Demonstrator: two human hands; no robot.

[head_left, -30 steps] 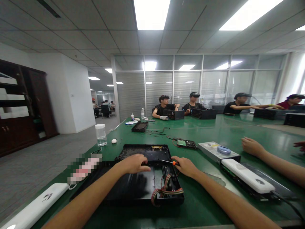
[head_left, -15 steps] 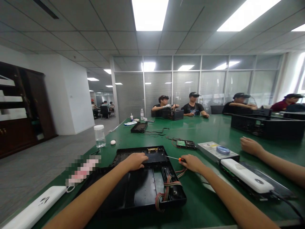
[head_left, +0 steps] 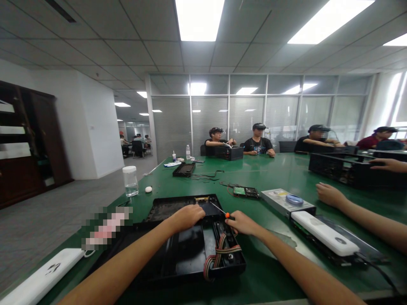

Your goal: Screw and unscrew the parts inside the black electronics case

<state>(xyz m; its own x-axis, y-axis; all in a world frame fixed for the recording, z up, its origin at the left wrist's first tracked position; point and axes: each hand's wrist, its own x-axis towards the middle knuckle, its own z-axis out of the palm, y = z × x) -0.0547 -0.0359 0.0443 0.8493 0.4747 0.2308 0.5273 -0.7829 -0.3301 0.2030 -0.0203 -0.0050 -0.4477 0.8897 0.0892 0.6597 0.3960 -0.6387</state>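
1. The right hand [head_left: 244,223] is closed around a screwdriver [head_left: 227,215], its orange collar showing by the fingers and its thin shaft slanting up and left over the rear part of the black case [head_left: 186,250]; whether the tip touches is too small to tell.
2. The left hand [head_left: 190,217] is at the case's rear part with its fingers curled; I cannot tell whether it grips anything.
3. The case lies open on the green bench [head_left: 280,169], between and below the forearms, with a striped ribbon cable [head_left: 219,254] looped at its near right corner.
4. A brass-coloured piece [head_left: 202,199] sits near the case's far edge.
5. To the right, a blue ring-shaped object [head_left: 294,199] lies on a silver box [head_left: 280,199], near a co-worker's hand [head_left: 330,195].
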